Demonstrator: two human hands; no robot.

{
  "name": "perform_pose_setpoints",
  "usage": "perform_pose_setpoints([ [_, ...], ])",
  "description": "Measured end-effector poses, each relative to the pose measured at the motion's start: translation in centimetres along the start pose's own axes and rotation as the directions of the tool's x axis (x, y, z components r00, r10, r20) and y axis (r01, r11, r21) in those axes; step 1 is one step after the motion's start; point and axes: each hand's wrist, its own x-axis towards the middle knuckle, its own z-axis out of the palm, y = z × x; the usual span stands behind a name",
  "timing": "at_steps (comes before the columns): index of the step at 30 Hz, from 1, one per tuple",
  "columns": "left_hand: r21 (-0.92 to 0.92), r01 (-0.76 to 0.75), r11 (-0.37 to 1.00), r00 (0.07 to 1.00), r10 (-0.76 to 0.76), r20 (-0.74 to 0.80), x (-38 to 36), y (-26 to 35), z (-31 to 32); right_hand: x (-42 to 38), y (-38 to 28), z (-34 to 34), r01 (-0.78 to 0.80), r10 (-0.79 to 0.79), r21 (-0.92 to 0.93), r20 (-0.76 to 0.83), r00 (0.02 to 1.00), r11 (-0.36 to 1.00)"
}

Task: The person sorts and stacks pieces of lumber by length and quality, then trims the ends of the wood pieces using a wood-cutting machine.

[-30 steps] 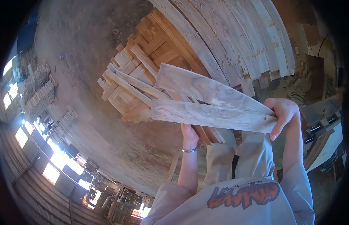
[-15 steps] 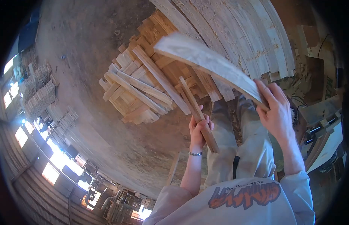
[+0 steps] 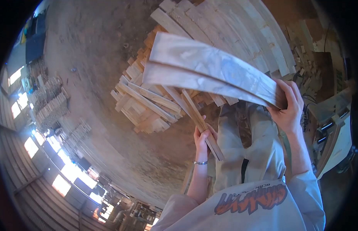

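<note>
My left hand [image 3: 204,138] is wrapped round a narrow wooden strip [image 3: 198,119], held at a slant in front of my legs. In my right hand [image 3: 290,104] is the near end of a wide pale board [image 3: 213,69], which reaches up and left across the view. A dark lengthwise line runs along its face; whether it is one piece or two I cannot tell. The board's far end hides part of the pile of short wood pieces [image 3: 152,123] on the floor.
Long pale planks [image 3: 240,34] lie side by side beyond the board. At the right stands a machine or bench with a white panel [image 3: 337,146], near scattered offcuts [image 3: 306,73]. Stacks of wood [image 3: 51,100] stand far left on the dusty floor [image 3: 94,77].
The wide board has turned so that its broad face shows, and it covers more of the wood pile. My left hand and its strip have barely moved.
</note>
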Motion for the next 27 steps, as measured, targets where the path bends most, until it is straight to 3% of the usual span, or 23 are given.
perform_pose_setpoints([
  [2,0.070,-0.025,0.997,1.000,0.024,0.018,-1.1,0.8,-0.1,-0.6,0.0,-1.4,0.019,-0.016,0.076,-0.034,0.999,0.997],
  [9,0.291,-0.042,0.956,0.989,-0.001,0.146,-5.9,4.5,1.5,-6.2,-2.2,-9.8,0.092,-0.060,0.093,-0.303,0.951,0.991],
  [13,0.355,-0.097,0.930,0.951,-0.019,0.310,-7.2,5.9,3.0,-12.2,-4.7,-13.6,0.030,0.025,0.114,-0.458,0.889,0.993],
  [15,0.397,-0.129,0.909,0.869,-0.089,0.487,-6.2,6.9,3.1,-16.7,-5.9,-13.7,-0.044,0.120,0.160,-0.506,0.854,0.986],
  [18,0.486,-0.024,0.874,0.830,-0.254,0.497,-6.4,8.7,4.4,-23.6,-9.2,-12.2,-0.109,0.247,0.262,-0.582,0.775,0.959],
  [20,0.530,-0.002,0.848,0.790,-0.324,0.521,-8.0,9.7,5.6,-29.4,-11.8,-9.1,-0.195,0.490,0.511,-0.543,0.682,0.837],
  [21,0.610,-0.073,0.789,0.808,-0.312,0.500,-6.3,9.5,4.7,-31.3,-14.1,-7.9,-0.161,0.612,0.643,-0.578,0.540,0.749],
  [22,0.651,-0.097,0.753,0.795,-0.335,0.505,-6.1,9.4,4.7,-34.1,-15.6,-6.2,-0.136,0.832,0.892,-0.334,0.443,0.431],
  [23,0.691,-0.133,0.710,0.785,-0.350,0.511,-6.4,9.1,4.7,-37.0,-17.2,-5.7,-0.125,0.882,0.930,-0.276,0.381,0.345],
  [25,0.786,-0.213,0.580,0.766,-0.400,0.503,-5.4,8.9,5.1,-41.9,-19.2,-3.3,0.123,0.965,0.984,-0.152,0.216,0.127],
  [27,0.848,-0.266,0.458,0.760,-0.442,0.477,-3.9,7.5,5.4,-46.3,-21.9,-0.5,0.252,0.975,0.943,-0.205,-0.081,0.219],
])
